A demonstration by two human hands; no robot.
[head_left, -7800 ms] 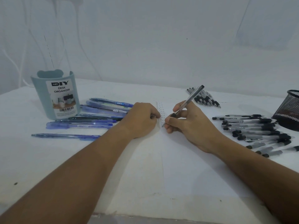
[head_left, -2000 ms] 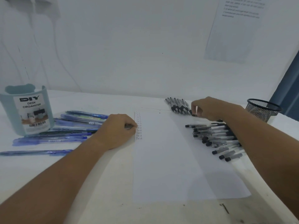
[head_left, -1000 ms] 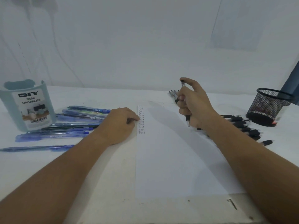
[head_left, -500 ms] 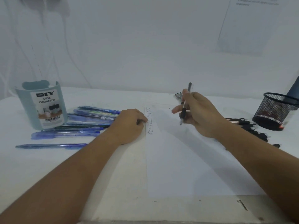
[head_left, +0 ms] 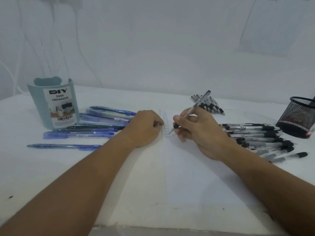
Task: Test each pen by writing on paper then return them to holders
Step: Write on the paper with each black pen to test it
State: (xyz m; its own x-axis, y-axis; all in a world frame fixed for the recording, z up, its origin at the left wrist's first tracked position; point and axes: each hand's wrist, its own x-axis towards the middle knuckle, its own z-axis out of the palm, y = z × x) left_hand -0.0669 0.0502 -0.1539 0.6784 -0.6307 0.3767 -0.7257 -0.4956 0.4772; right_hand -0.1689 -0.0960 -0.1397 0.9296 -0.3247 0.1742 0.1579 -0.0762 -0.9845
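Observation:
A white sheet of paper (head_left: 201, 171) lies on the table with a column of small "Test" words along its left edge. My right hand (head_left: 197, 130) grips a clear black-tipped pen (head_left: 197, 104), its tip down on the paper beside the lowest words. My left hand (head_left: 144, 128) is a closed fist resting on the paper's left edge, holding nothing. Several blue pens (head_left: 102, 120) lie to the left. Several black pens (head_left: 255, 135) lie to the right, and a smaller bunch (head_left: 211, 104) sits further back.
A pale blue desk organizer (head_left: 52, 104) stands at the back left. A black mesh pen cup (head_left: 300, 116) stands at the far right. One blue pen (head_left: 63, 146) lies apart, nearer me. The table's front edge runs along the bottom.
My right hand picked a black pen from the back bunch, turned it into a writing grip and lowered its tip to the paper. My left hand stayed on the paper edge.

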